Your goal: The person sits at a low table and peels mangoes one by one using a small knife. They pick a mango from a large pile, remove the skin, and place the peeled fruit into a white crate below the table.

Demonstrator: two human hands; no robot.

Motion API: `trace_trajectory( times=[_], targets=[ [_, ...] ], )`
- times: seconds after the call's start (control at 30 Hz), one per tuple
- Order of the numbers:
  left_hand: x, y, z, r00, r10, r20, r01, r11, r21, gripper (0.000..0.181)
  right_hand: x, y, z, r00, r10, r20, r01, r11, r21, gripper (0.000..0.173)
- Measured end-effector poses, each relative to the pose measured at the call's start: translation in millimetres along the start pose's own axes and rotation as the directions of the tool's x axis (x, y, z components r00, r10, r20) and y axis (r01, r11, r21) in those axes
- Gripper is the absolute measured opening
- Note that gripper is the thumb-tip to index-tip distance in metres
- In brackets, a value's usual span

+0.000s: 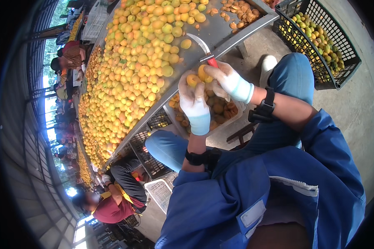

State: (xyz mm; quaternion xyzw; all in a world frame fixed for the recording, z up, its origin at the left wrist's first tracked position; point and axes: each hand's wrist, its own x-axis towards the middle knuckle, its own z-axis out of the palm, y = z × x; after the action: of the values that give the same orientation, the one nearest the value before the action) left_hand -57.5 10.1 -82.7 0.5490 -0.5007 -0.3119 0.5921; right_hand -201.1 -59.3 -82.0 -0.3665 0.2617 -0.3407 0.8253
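My gloved left hand (193,99) holds an apricot half (193,80) between thumb and fingers. Close beside it, my gloved right hand (229,79) holds another apricot half (204,73), with a curved knife (202,43) also in that hand, its red handle under the fingers and its blade pointing up and away over the table edge. Both hands are above a clear plastic tub (233,116) of cut apricots (218,108). Beyond them, whole apricots (137,62) lie heaped on a metal table (205,28).
Apricot stones (241,12) lie at the table's far right corner. A black crate (346,68) of greenish fruit stands on the floor at right. Black crates (148,152) and a white basket (160,193) are at lower left, near a seated co-worker (115,205). Other people work further left.
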Motion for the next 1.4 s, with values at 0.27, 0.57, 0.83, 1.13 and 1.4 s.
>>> trace_trajectory(
  times=[0.27, 0.57, 0.83, 1.13, 1.4],
  targets=[
    [5.8, 1.8, -3.6, 0.996, -0.052, 0.079, 0.078, 0.924, -0.375, 0.059, 3.3, -28.7, -3.4, 0.997, -0.02, -0.071, 0.017, 0.999, -0.051, 0.041],
    [2.3, -32.7, -31.1, 0.971, -0.129, 0.201, 0.235, 0.671, -0.703, 0.065, 14.3, -26.2, -8.5, 0.996, 0.055, -0.074, -0.064, 0.99, -0.128, 0.034],
    [5.4, -28.3, -82.7, 0.985, -0.055, 0.161, 0.169, 0.453, -0.875, 0.065, 15.1, 27.4, 8.3, 0.949, -0.217, 0.227, 0.312, 0.56, -0.768, 0.061],
    [-1.5, -14.5, -71.8, 0.984, -0.156, 0.087, 0.146, 0.42, -0.896, 0.06, 13.0, 4.4, 15.7, 0.982, 0.165, 0.089, -0.125, 0.93, -0.347, 0.029],
    [-1.4, -26.2, -56.3, 0.963, -0.25, 0.1, 0.241, 0.632, -0.737, 0.054, 17.0, -3.4, -3.1, 0.989, -0.145, -0.013, 0.135, 0.95, -0.282, 0.047]
  ],
)
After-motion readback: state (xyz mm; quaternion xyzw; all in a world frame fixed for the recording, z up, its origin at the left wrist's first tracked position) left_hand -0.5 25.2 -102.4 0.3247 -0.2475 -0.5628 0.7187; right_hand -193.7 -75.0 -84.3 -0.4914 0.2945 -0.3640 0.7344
